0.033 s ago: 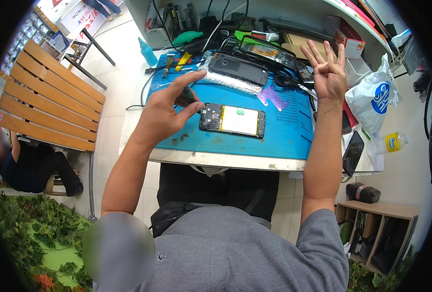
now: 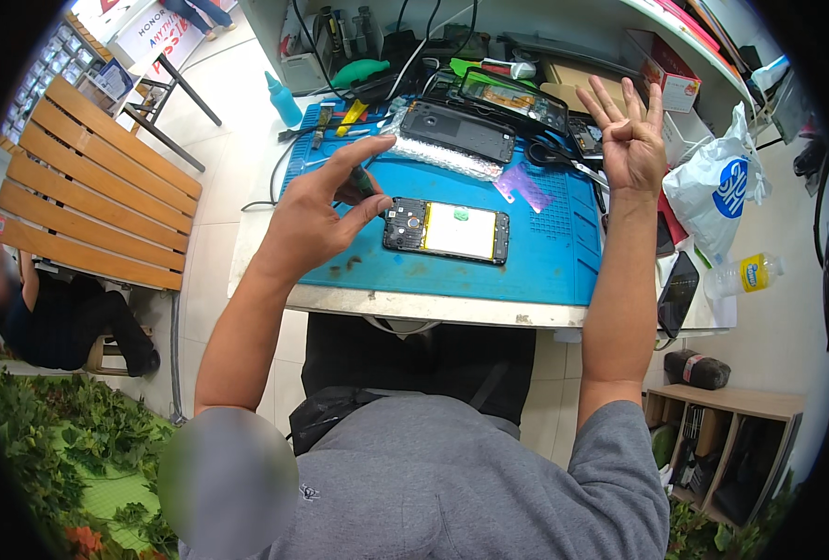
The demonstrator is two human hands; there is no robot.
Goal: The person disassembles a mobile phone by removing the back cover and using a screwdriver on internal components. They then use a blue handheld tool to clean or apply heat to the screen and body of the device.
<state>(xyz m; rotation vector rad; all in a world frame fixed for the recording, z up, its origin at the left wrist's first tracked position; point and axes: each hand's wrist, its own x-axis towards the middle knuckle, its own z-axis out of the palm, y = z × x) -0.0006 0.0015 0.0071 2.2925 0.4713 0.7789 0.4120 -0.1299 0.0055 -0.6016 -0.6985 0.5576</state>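
Observation:
An opened smartphone (image 2: 405, 224) lies on the blue work mat (image 2: 433, 278), its circuit board and pale battery exposed. Just left of it is my left hand (image 2: 316, 219), thumb and forefinger stretched apart. Its curled fingers hold what looks like a small screwdriver (image 2: 363, 180) with a dark green handle, partly hidden. The thumb tip comes close to the phone's left end. My right hand (image 2: 636, 149) is raised over the far right of the bench, palm showing, fingers spread and thumb folded across the palm. It holds nothing.
Behind the phone, a dark phone back cover (image 2: 456, 131) rests on bubble wrap (image 2: 447, 157). Scissors (image 2: 552, 154) and a purple film piece (image 2: 524, 189) lie nearby. A blue bottle (image 2: 284, 101) stands far left. At right are a white bag (image 2: 713, 191) and a clear bottle (image 2: 745, 274).

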